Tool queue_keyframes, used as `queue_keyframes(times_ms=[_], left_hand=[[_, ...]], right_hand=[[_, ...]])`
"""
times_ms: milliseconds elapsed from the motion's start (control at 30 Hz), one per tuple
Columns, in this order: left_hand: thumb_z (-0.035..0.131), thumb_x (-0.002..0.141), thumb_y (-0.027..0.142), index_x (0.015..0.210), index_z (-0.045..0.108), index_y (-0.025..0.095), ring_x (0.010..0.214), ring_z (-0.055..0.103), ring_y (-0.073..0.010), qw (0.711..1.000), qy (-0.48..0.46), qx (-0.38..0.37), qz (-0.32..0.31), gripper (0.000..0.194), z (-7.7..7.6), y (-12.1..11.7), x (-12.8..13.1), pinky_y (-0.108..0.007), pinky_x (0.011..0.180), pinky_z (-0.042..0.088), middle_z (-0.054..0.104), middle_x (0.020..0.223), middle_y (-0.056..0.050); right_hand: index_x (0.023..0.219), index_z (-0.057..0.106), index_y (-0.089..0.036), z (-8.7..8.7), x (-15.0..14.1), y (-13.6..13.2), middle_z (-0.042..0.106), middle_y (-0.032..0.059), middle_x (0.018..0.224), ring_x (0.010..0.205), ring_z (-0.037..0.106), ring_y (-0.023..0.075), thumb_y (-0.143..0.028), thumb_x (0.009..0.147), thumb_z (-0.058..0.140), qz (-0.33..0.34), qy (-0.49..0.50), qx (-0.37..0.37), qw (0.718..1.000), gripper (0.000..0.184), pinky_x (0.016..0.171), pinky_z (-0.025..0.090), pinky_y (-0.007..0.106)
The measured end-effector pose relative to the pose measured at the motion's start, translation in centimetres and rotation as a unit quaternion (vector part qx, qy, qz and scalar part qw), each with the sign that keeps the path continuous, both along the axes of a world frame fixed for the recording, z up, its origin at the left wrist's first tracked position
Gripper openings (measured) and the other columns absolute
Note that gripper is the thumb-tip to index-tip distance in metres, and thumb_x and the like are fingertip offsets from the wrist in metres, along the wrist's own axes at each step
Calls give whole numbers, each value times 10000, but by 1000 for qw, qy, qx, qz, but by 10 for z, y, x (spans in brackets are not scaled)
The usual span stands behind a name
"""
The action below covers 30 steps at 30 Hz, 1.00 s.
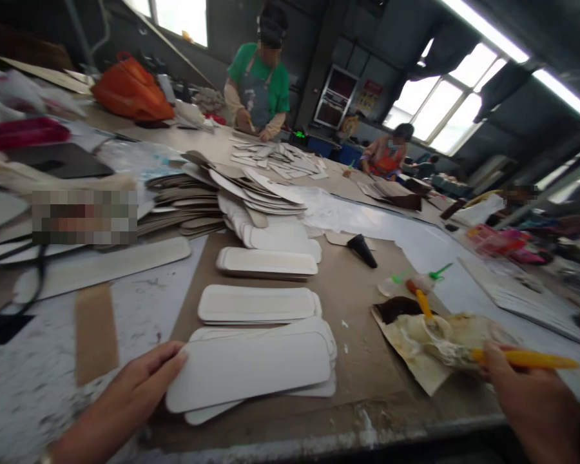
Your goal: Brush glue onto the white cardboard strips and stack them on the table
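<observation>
My left hand (140, 386) rests at the left end of the top white rounded board (249, 370) of a small stack near the table's front edge, fingers curled against its edge. My right hand (526, 393) is closed on a yellow-handled brush (522, 358) whose head lies in a glue-smeared paper sheet (430, 361) at the right. Two more stacks of white boards (258, 304) (267, 263) lie in a row further back on brown paper.
Piles of grey and white boards (222, 193) fill the table's middle. A black cone nozzle (362, 250), small glue bottles with green caps (406, 282) and another yellow brush (423, 303) lie right of centre. A person in green (258, 84) stands at the far end; another sits beyond.
</observation>
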<state>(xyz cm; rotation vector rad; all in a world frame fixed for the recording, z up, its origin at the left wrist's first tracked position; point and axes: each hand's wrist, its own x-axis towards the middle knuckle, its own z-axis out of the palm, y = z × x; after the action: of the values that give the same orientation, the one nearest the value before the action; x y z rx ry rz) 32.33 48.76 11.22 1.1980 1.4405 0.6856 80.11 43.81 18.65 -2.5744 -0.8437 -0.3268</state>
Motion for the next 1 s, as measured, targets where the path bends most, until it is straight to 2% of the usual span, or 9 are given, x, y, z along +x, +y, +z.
queue_keyframes(times_ms=[67, 133, 267, 333, 400, 467, 667, 900, 1000], left_hand=[[550, 730, 518, 781, 636, 210, 753, 551, -221, 1000, -18, -5, -8, 324, 2, -2, -3, -258, 626, 434, 597, 687, 4], [523, 757, 488, 744, 608, 200, 703, 522, -191, 999, -46, -21, -14, 301, 3, -2, -4, -240, 588, 399, 571, 675, 9], [537, 746, 481, 759, 594, 167, 562, 428, -130, 990, -117, -61, -39, 319, -1, -3, -7, -220, 511, 317, 510, 611, 30], [562, 719, 486, 785, 598, 150, 540, 415, -122, 987, -134, -69, -52, 345, -3, -3, -9, -219, 509, 311, 497, 591, 35], [566, 708, 491, 792, 595, 142, 542, 427, -123, 985, -141, -72, -64, 360, -4, -3, -10, -223, 519, 322, 511, 597, 28], [560, 709, 491, 777, 586, 140, 538, 425, -123, 985, -144, -70, -72, 359, -3, -2, -11, -228, 517, 322, 513, 595, 24], [539, 719, 468, 653, 506, 169, 520, 364, -112, 983, -149, -59, -86, 308, -2, 0, -14, -231, 493, 265, 437, 545, 48], [481, 740, 462, 687, 505, 167, 551, 371, -127, 980, -155, -57, -110, 300, -1, 2, -17, -241, 513, 278, 455, 582, 33], [458, 746, 453, 689, 520, 168, 562, 371, -132, 983, -141, -46, -112, 297, 0, 2, -16, -245, 527, 285, 445, 586, 36]], right_hand=[[480, 392, -321, -7, -32, -2, 522, 133, 536, 719, 600, 321, -648, 657, 456, 4, 61, 40, 997, 377, 582, 391, 424], [645, 563, -289, -17, -81, -4, 632, 104, 665, 749, 620, 290, -635, 638, 544, 110, 203, 81, 970, 346, 662, 447, 420], [848, 596, -229, -33, -207, -4, 637, 33, 635, 593, 596, 210, -566, 673, 638, 292, 438, 125, 841, 382, 596, 494, 341], [800, 585, -212, -38, -257, 1, 588, 0, 564, 529, 565, 171, -517, 727, 625, 332, 508, 139, 782, 316, 553, 483, 297], [783, 578, -202, -42, -288, 7, 585, -7, 562, 513, 557, 156, -485, 736, 634, 354, 538, 141, 752, 293, 547, 478, 281], [790, 575, -199, -44, -300, 11, 586, -8, 561, 516, 560, 157, -478, 736, 639, 361, 537, 131, 751, 291, 542, 476, 275], [797, 570, -215, -38, -293, 10, 574, -7, 559, 530, 550, 161, -508, 723, 645, 339, 461, 100, 814, 312, 541, 467, 268], [784, 593, -213, -38, -317, 7, 567, -4, 589, 539, 543, 152, -480, 765, 609, 376, 454, 95, 802, 268, 529, 468, 258], [774, 609, -196, -47, -304, 8, 602, 23, 667, 574, 565, 164, -457, 774, 602, 394, 373, 101, 834, 262, 528, 466, 262]])
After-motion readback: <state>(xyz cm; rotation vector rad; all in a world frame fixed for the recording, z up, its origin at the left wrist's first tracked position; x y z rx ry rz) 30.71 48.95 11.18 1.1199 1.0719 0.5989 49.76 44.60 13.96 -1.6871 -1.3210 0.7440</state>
